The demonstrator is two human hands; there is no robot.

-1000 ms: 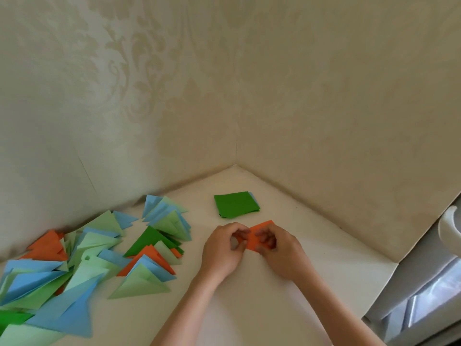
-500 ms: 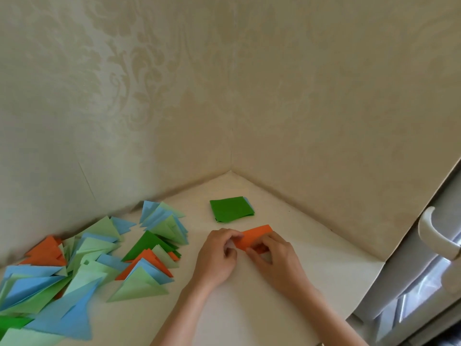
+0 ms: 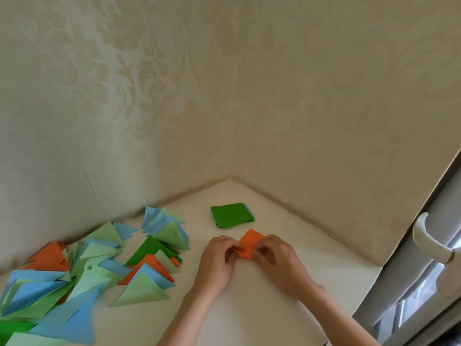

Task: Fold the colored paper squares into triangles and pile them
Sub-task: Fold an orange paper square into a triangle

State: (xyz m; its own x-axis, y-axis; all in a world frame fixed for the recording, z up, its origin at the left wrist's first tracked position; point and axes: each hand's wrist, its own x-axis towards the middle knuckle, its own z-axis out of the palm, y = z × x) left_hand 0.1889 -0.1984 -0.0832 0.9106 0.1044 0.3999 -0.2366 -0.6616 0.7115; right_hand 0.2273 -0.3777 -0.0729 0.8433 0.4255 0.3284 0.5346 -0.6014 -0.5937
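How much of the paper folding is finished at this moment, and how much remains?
Done: many folded triangles lie piled at the left. In hand: the left hand and right hand both pinch one orange paper, partly folded. Left: a small stack of squares, dark green on top, blue edge beneath.

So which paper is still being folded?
The orange paper, pinched between the left hand and right hand; the other papers lie untouched.
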